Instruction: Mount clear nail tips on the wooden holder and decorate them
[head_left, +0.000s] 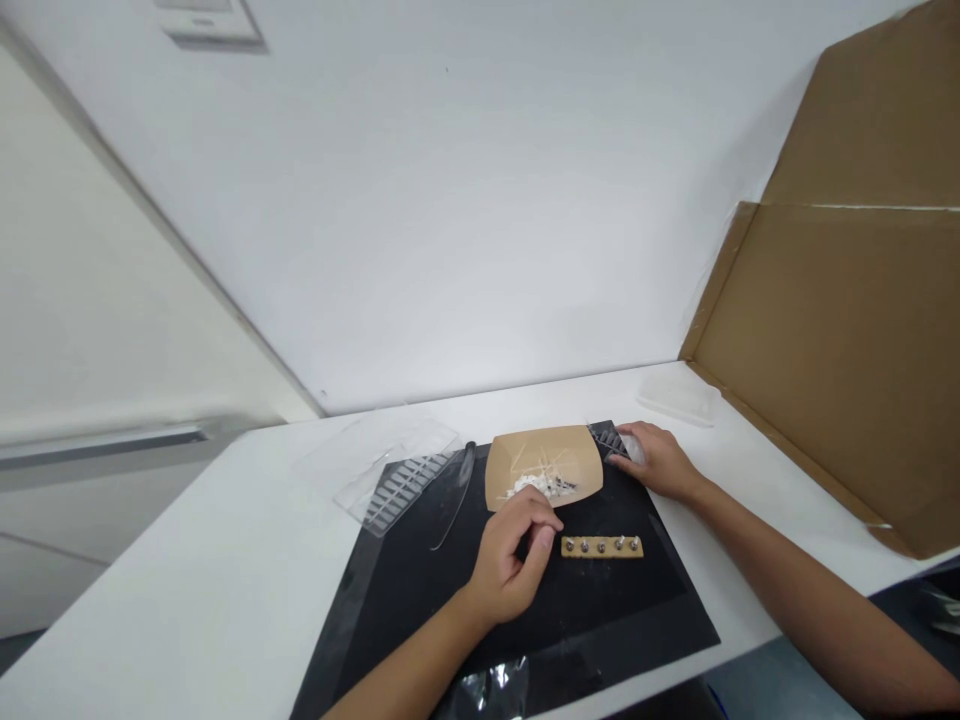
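Note:
My left hand (514,560) is over the black mat, in front of a tan paper tray (499,465). Its fingers are curled with the thumb close to the index finger; anything between them is too small to make out. Inside the tray lie small white and dark pieces (551,486) and thin pale strips. Right of this hand, a narrow wooden block (601,548) carries a row of several small metal fittings. My right hand (658,460) grips the edge of a clear slotted plastic tray (609,440) at the mat's far right corner, partly covering it.
The black mat (600,620) lies on a white table (187,560). Black tweezers (459,495) lie left of the paper tray, beside another clear slotted tray (405,490). A translucent lid (677,398) is near the wall. A large cardboard panel (840,300) stands along the right.

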